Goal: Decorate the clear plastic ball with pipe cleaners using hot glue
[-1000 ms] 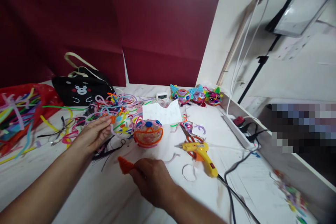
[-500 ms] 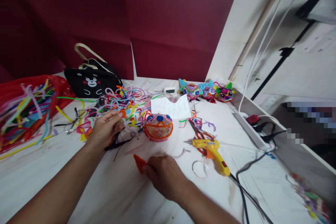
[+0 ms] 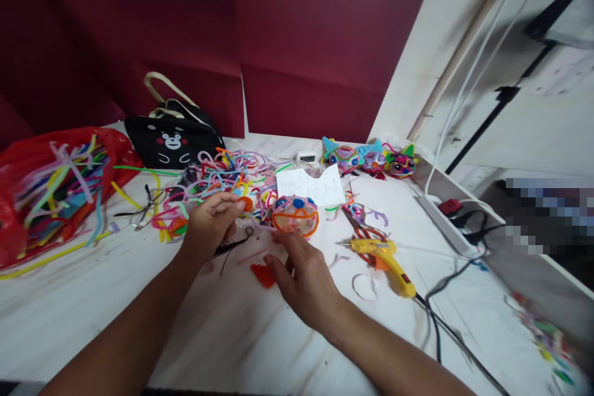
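Red bag, left edge: one red plastic bag [image 3: 12, 189] filled with multicoloured fuzzy stems, count not readable.
Black bag: one black fabric bag [image 3: 174, 145] with cream handles and a printed bear face.
Stem pile: one loose heap of multicoloured fuzzy stems [image 3: 223, 167].
Left hand: one bare left hand [image 3: 208, 219], thumb and fingers pinched on one small orange rounded piece [image 3: 246, 203].
Orange triangle: one orange fuzzy triangular piece [image 3: 262, 275], flat on the white marbled table [image 3: 223, 337].
Ball figure: one clear rounded figure [image 3: 297, 223] with orange outlines and blue round parts.
Right hand: one bare right hand [image 3: 310, 275], fingers parted and grasping nothing.
Finished figures: three multicoloured eared figures in a row, left [image 3: 344, 159], middle [image 3: 372, 162] and right [image 3: 401, 165].
Tools: one pair of orange-handled scissors [image 3: 370, 233]; one yellow glue gun [image 3: 384, 253].
Change, left: rounded piece remains in the left pinch, now nearer the ball figure.
Change, right: triangle was gripped half a second ago; now released, with the hand moved toward the ball figure.
Position, left fingers: rounded piece at the fingertips, left of the ball figure.
Position, right fingers: triangle just beside the thumb tip; contact cannot be told. Index fingertip near the ball figure's lower edge.
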`<move>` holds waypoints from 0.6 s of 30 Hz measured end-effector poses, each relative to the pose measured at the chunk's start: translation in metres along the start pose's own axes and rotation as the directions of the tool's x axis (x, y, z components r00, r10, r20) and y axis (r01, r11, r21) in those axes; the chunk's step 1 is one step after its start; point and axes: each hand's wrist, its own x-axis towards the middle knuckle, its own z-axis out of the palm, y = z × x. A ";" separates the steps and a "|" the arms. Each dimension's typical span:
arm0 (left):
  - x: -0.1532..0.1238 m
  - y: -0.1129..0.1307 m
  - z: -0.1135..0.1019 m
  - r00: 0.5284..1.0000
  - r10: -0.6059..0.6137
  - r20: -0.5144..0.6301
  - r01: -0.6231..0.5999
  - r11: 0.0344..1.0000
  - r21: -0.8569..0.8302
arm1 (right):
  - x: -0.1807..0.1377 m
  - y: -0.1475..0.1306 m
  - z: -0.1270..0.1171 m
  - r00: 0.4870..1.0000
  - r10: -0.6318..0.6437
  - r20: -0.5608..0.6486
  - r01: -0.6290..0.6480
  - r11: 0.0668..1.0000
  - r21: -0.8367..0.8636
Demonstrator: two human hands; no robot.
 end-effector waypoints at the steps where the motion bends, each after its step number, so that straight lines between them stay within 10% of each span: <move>1: -0.001 0.001 0.000 1.000 0.001 0.010 -0.001 1.000 -0.008 | 0.004 -0.005 0.002 1.000 0.006 -0.006 -0.006 1.000 -0.027; 18: 0.001 0.000 -0.009 0.964 -0.068 0.255 0.084 0.995 -0.053 | 0.042 -0.014 0.035 0.994 0.078 -0.082 -0.094 0.971 -0.221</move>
